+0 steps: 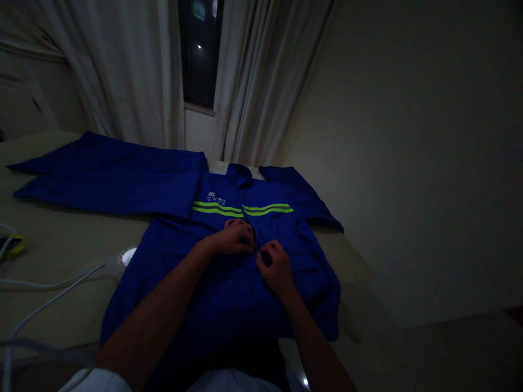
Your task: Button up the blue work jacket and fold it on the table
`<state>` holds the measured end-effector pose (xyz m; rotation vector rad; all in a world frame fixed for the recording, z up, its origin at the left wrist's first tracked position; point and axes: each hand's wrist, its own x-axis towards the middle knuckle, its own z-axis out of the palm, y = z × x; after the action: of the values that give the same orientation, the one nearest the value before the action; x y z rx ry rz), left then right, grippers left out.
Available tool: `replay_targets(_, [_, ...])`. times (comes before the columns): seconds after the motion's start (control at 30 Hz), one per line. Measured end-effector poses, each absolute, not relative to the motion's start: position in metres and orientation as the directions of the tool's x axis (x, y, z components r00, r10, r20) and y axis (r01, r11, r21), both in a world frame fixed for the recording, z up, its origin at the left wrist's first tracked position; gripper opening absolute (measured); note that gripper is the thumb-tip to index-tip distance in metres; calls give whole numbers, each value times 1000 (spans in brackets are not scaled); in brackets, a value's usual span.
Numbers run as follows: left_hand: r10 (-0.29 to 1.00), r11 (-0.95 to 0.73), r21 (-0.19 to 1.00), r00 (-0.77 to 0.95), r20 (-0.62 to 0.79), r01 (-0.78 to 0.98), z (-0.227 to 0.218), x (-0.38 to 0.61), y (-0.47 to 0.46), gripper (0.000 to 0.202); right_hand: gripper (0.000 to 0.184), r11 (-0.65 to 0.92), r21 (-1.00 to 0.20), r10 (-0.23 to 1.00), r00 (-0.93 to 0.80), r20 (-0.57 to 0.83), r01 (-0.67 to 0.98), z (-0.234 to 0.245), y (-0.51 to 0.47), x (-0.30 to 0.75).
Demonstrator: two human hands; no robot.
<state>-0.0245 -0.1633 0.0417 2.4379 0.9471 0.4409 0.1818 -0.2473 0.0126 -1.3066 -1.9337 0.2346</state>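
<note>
A blue work jacket [241,294] with yellow-green stripes across the chest lies front up before me, its collar toward the window. My left hand [236,237] is closed in a pinch at the jacket's front opening, just below the stripes. Close beside it, my right hand [276,265] pinches the opposite edge of the same opening. The fingertips of both hands nearly meet there. Too dark and small to make out is whether a fastener sits between them.
Blue trousers [110,188] lie across the jacket's left side on the pale table [65,239]. White cables [53,284] run over the table to a small lit object [128,255]. A yellow-and-black item [14,247] lies at far left. Curtains [253,81] and a wall stand behind.
</note>
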Motion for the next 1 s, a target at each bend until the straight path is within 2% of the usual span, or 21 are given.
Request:
replay_targets(0.17, [672,-632,587,734,92,506,43,-25,-161,7,8,460,-444,827,-189,530,769,10,-248,180])
replay_targets(0.47, [639,-671,560,762,105,486,48,-26,-165,6,11,390,-174,772,-219,596,904,6,-252,177])
replay_targets(0.57, [657,-668,541,747,105,511,47,-24,-167,5,10,372,-155,781,-218,585,915,6,-250,178])
replay_targets(0.8, [689,-652,525,717,108,547,36,-19,-166,7,6,362,-207,828,-211,519,909,4,-246,179])
replay_targets(1.0, [697,-661,506,703,141,554,34,-15,-168,7,7,310,-126,855,-218,471,942,6,-239,175])
